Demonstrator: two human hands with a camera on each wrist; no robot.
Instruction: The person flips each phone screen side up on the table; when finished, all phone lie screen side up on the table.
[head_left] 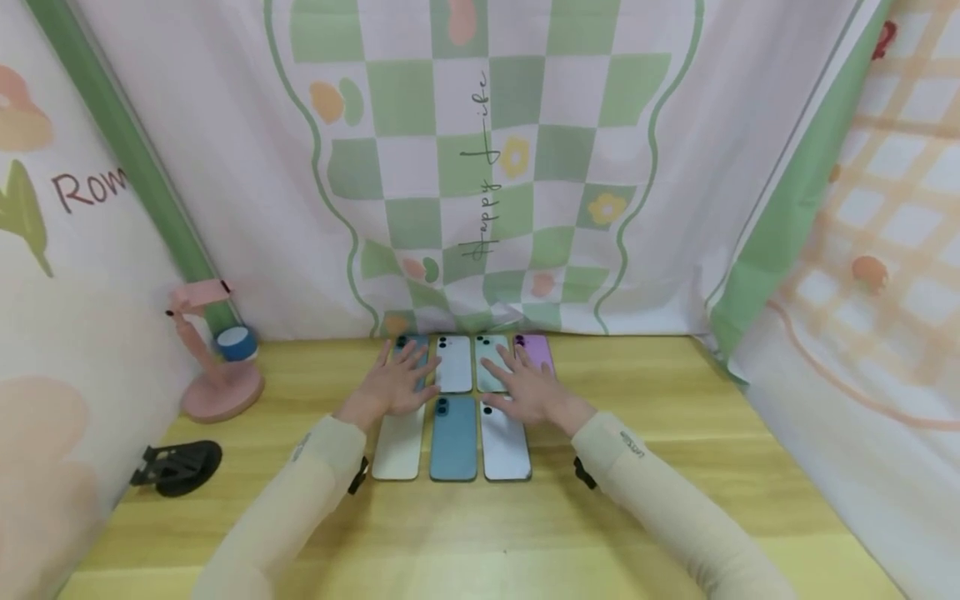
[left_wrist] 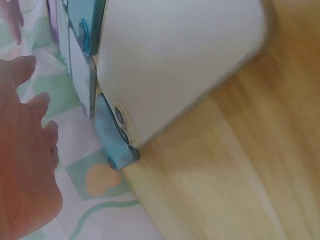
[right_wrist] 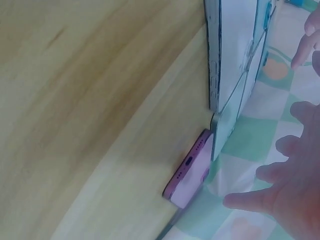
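Several phones lie backs up in two rows. The back row has a blue phone (left_wrist: 111,131), a white one (head_left: 453,367), a mint green one (head_left: 487,382) and a purple one (head_left: 540,352). In front are a cream phone (head_left: 397,457), a blue-teal phone (head_left: 453,442) and a white phone (head_left: 507,454). My left hand (head_left: 393,385) is spread over the left-hand phones, partly hiding the back blue one and the cream one's top. My right hand (head_left: 534,393), fingers also spread, overlaps the mint, purple and front white phones. Neither hand grips anything.
On the wooden table (head_left: 630,500), a pink stand (head_left: 221,392) and a blue round container (head_left: 237,343) stand at the back left. A black stand (head_left: 183,468) lies nearer on the left. A patterned curtain (head_left: 517,208) hangs at the table's back edge.
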